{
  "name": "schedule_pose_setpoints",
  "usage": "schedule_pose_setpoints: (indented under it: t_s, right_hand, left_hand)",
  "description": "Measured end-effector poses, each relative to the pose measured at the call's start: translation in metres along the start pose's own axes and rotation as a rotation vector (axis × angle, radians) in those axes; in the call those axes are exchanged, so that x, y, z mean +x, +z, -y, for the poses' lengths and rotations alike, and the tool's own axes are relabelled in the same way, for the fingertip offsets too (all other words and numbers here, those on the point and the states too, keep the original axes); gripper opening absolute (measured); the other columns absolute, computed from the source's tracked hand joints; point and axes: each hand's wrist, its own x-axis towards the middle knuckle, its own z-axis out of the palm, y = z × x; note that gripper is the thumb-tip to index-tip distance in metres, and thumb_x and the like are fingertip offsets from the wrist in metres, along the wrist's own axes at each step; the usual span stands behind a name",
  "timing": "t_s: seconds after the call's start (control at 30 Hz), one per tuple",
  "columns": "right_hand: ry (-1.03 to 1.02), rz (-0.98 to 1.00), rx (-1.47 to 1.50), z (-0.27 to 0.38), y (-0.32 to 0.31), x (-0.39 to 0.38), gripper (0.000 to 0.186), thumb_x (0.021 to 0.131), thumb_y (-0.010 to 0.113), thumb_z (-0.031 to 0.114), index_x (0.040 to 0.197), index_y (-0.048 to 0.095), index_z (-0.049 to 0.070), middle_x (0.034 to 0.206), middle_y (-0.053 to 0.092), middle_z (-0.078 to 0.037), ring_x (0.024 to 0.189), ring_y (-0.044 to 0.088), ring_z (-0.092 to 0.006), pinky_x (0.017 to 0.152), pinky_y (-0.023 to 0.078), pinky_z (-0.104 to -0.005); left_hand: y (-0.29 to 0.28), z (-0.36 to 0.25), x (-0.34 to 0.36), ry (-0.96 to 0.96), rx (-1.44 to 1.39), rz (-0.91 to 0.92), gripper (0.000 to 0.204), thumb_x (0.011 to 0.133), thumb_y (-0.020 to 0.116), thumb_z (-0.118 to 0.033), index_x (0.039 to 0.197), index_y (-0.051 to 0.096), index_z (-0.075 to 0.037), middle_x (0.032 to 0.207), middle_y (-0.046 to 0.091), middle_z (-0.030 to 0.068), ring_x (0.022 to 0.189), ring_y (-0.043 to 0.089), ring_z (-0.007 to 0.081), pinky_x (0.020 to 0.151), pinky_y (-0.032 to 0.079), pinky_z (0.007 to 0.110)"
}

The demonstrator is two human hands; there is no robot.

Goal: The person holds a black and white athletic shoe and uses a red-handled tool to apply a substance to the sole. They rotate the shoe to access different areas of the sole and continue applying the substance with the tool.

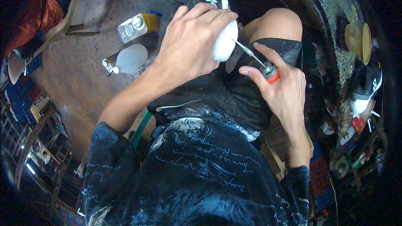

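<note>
My left hand (pixel 194 42) is wrapped over a black-and-white shoe (pixel 225 42), held with its white sole facing right, above my lap. My right hand (pixel 280 88) grips a small tool (pixel 270 72) with an orange-red body, a metal collar and a long thin shaft. The shaft's tip meets the white sole, or is very close to it; contact is hard to tell. My thumb and forefinger are on either side of the collar.
On the brown ground at left sit a metal can (pixel 134 29) with a yellow side and a translucent white jug (pixel 130 58) beside a small bottle (pixel 108 65). At right, another black-and-white shoe (pixel 364 88) stands near a yellow round container (pixel 358 44) along a rough ledge (pixel 345 67).
</note>
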Motion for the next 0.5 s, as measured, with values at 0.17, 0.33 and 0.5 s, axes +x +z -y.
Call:
schedule_pose_setpoints:
  t_s: [0.17, 0.33, 0.5]
  right_hand:
    - [0.002, 0.067, -0.087, 0.0057, -0.0046, -0.0037, 0.063, 0.089, 0.093, 0.060, 0.131, 0.084, 0.014, 0.096, 0.085, -0.022, 0.092, 0.085, -0.0428, 0.081, 0.066, -0.0485]
    - [0.014, 0.089, -0.095, 0.0092, -0.0069, -0.0016, 0.063, 0.090, 0.092, 0.061, 0.130, 0.084, 0.013, 0.095, 0.085, -0.021, 0.090, 0.085, -0.0428, 0.080, 0.066, -0.0485]
    - [0.044, 0.063, -0.068, 0.0063, -0.0056, 0.0001, 0.063, 0.090, 0.092, 0.060, 0.130, 0.084, 0.012, 0.095, 0.085, -0.022, 0.090, 0.085, -0.0419, 0.081, 0.066, -0.0482]
  left_hand:
    - [0.0027, 0.0021, 0.0012, -0.011, 0.019, -0.009, 0.091, 0.057, 0.097, -0.005, 0.144, 0.074, -0.011, 0.140, 0.080, 0.0105, 0.138, 0.070, 0.0336, 0.107, 0.054, 0.050]
    - [0.0043, 0.0019, -0.0003, -0.018, 0.041, 0.004, 0.091, 0.057, 0.097, -0.005, 0.145, 0.074, -0.012, 0.140, 0.080, 0.0100, 0.139, 0.070, 0.0332, 0.107, 0.053, 0.049]
    - [0.0030, 0.0008, -0.0042, -0.001, 0.038, -0.006, 0.090, 0.058, 0.096, -0.005, 0.145, 0.074, -0.012, 0.140, 0.080, 0.0100, 0.139, 0.070, 0.0325, 0.107, 0.053, 0.048]
